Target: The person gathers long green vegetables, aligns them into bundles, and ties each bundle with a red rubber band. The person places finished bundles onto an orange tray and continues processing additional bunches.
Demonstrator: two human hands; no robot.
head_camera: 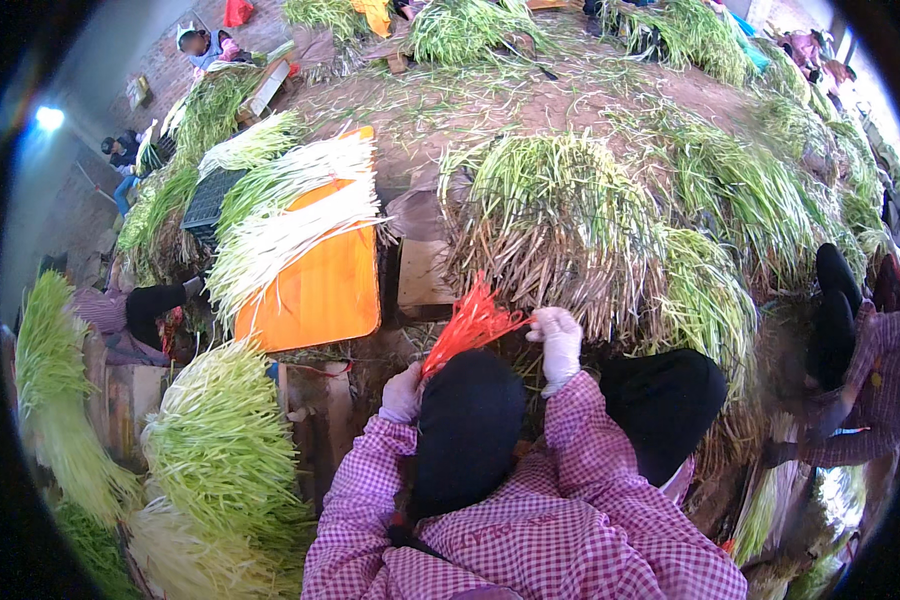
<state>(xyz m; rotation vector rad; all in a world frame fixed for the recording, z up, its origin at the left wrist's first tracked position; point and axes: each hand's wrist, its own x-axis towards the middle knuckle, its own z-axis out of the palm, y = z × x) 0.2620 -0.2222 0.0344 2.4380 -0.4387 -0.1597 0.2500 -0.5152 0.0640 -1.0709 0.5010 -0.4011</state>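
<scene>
A bunch of red plastic strings (pixel 471 322) stretches between my hands, above my knee. My gloved left hand (pixel 403 394) is closed around its lower end, partly hidden by the knee. My gloved right hand (pixel 557 345) pinches the ends of a few strands at the right. Beyond the hands lies a large heap of long green leafy stalks (pixel 562 217), with brownish lower parts towards me. To the left, an orange board (pixel 330 300) carries sorted bundles of white-stemmed stalks (pixel 285 240).
A wooden block (pixel 424 274) stands just beyond my hands. More green stalks (pixel 225 435) are piled at my left. A black crate (pixel 214 199) sits past the board. Co-workers sit close at the left (pixel 131 311) and right (pixel 870 382). Loose leaves litter the floor (pixel 390 112).
</scene>
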